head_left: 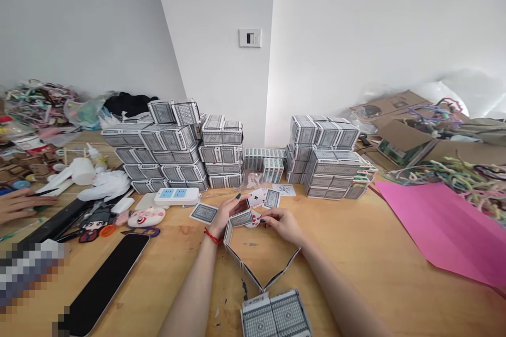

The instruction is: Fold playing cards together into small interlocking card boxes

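A chain of folded playing cards (234, 254) stands on edge on the table, bent into an open angular loop. Its far end is gripped by my left hand (226, 215), which wears a red string bracelet. My right hand (282, 225) pinches the edge of a playing card with red pips (254, 219) beside that end. A black-pip card (258, 197) lies just beyond my fingertips, next to a face-down card (272, 199) and a patterned card (288, 190). Close to me sits a block built from folded cards (276, 316), near the loop's pointed corner.
Card-block stacks rise at the back left (169, 152) and back right (332, 163), with small card boxes (269, 163) between. A power strip (176, 196), a phone (110, 279) and pink paper (438, 226) lie around. Another person's hand (23, 204) is at far left.
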Tool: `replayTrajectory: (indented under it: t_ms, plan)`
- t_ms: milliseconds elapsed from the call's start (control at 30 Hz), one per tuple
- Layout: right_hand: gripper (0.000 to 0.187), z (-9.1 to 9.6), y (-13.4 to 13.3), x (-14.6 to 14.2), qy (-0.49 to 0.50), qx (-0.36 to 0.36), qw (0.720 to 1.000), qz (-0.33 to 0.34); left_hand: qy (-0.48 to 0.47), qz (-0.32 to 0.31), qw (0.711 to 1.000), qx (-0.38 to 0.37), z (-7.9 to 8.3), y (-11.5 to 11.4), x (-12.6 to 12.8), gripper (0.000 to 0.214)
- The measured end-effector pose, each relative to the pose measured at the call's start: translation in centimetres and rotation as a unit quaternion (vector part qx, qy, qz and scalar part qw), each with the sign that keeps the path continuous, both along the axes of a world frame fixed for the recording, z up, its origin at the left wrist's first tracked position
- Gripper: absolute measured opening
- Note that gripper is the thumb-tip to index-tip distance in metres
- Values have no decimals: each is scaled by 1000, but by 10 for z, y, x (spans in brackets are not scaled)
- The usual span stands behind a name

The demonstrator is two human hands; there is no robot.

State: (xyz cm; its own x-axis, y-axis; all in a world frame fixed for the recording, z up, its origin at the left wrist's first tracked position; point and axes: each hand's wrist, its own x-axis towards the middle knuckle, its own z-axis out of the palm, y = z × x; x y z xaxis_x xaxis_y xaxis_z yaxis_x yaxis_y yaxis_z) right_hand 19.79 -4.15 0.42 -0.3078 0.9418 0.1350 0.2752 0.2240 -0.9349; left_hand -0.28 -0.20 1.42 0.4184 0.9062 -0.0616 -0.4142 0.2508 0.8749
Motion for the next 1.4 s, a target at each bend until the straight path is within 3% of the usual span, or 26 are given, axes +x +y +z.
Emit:
replayTrajectory:
  t_ms: [133,267,367,600,733,933,1100,1233,1400]
  plan:
    - [28,-2,3,5,13,-16,998,-61,1,16,1000,-3,-2,0,0,37]
    - [23,-11,10,8,0,21,989,-146,4,21,1000,-1,-5,2,-1,36]
    - [33,-17,15,10,47,31,978,-199,15,25,1000,2,-8,4,-2,36]
    - [36,-14,17,21,111,-25,950,-291,33,28,999,-4,-4,2,-2,38]
    - [35,-13,17,20,164,-19,945,-281,39,26,999,-6,-2,1,-2,39]
    - [29,-19,19,20,143,-19,957,-252,39,29,999,-10,-1,1,-2,38]
    - [22,-20,18,23,13,31,972,-235,46,30,998,-11,-1,0,-2,37]
    - [24,-17,15,25,-119,136,954,-240,53,35,998,-15,2,-1,-1,36]
    - [29,-13,12,25,-195,169,942,-215,64,33,997,-1,8,-4,2,33]
